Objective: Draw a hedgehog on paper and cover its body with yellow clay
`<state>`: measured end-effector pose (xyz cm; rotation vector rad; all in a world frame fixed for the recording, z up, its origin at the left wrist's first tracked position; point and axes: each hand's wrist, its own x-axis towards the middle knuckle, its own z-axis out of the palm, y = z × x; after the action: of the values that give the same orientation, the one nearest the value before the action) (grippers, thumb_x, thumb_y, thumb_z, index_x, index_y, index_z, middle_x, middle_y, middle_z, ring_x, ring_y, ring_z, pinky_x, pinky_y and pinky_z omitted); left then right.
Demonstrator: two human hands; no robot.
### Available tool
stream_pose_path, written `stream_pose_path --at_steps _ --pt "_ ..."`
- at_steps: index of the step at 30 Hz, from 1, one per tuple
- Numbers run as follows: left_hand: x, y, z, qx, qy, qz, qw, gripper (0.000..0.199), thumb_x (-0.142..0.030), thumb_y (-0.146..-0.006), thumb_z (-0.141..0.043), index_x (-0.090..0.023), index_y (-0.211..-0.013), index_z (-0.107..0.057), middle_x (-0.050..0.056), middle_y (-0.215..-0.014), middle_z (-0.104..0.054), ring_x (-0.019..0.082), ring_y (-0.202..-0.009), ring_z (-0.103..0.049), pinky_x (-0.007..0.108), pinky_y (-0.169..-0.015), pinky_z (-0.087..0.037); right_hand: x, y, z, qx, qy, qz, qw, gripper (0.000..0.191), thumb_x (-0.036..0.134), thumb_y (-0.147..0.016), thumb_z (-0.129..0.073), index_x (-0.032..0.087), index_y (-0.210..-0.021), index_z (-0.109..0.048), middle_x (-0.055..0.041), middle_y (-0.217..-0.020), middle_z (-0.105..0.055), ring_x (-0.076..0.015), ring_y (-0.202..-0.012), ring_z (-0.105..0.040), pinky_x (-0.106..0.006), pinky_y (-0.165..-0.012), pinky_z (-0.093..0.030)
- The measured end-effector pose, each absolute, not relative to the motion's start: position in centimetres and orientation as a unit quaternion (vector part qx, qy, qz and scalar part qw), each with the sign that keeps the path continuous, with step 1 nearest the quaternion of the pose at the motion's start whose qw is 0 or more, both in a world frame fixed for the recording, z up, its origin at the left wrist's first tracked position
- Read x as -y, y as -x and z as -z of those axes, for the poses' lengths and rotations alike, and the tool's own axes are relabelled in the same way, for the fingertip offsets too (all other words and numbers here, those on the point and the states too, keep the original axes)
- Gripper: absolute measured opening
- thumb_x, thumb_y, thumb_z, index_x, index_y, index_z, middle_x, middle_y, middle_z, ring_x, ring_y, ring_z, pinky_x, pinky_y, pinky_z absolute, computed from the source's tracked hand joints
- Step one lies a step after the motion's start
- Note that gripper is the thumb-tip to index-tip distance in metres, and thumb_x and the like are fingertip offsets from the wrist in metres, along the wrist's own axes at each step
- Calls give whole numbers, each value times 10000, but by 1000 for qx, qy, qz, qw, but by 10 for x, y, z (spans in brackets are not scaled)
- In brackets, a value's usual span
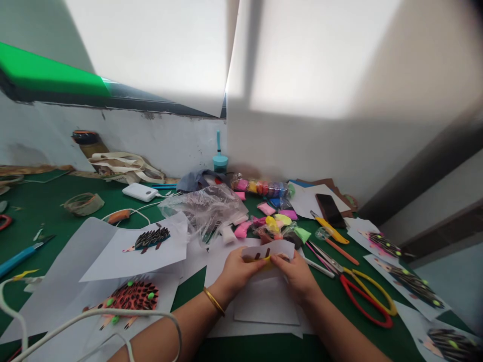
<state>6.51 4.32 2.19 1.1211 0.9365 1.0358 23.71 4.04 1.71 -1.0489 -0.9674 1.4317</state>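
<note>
Both hands hold a small white sheet point(284, 247) raised at the front centre. Yellow material point(260, 262) and short brown strips point(263, 254) show on it. My left hand point(238, 271) grips the sheet's left side, a gold bangle at the wrist. My right hand point(298, 274) pinches its right side, thumb near the yellow piece. Below the hands lie white sheets point(267, 306). Just beyond them are packets of coloured clay point(272, 223).
Red-and-yellow scissors point(350, 281), a yellow cutter point(330, 229) and a phone point(330, 210) lie at right. Hedgehog pictures are at left point(132, 296) and far right point(411, 281). A white cable point(94, 314) crosses the left front. Behind sits a crumpled plastic bag point(204, 206).
</note>
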Motion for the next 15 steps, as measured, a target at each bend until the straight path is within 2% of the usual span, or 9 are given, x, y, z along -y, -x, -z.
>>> stream_pose_path --at_steps 6,10,15 --pt "-46 -64 -22 -434 -516 -458 580 384 -404 -691 -797 -143 -967 -743 99 -960 -741 286 -925 -662 356 -828 -504 -38 -234 -16 420 432 -590 537 559 370 -641 -848 219 -1139 -644 -86 -1203 -688 -300 -1098 -631 -440 -981 -464" --pt "-43 -66 -23 -440 -530 -454 566 373 -418 -696 -793 -140 -938 -740 98 -939 -737 272 -887 -661 351 -799 -506 -38 -233 -16 408 448 -585 539 576 383 -623 -857 224 -1129 -632 -83 -1169 -702 -293 -1057 -647 -438 -963 -471" --pt "-41 -68 -22 -442 -531 -466 552 412 -392 -621 -850 -155 -932 -722 71 -873 -726 245 -834 -660 316 -740 -505 -38 -234 -13 403 450 -578 549 553 399 -623 -852 211 -1098 -638 -87 -1098 -725 -294 -987 -665 -450 -925 -487"
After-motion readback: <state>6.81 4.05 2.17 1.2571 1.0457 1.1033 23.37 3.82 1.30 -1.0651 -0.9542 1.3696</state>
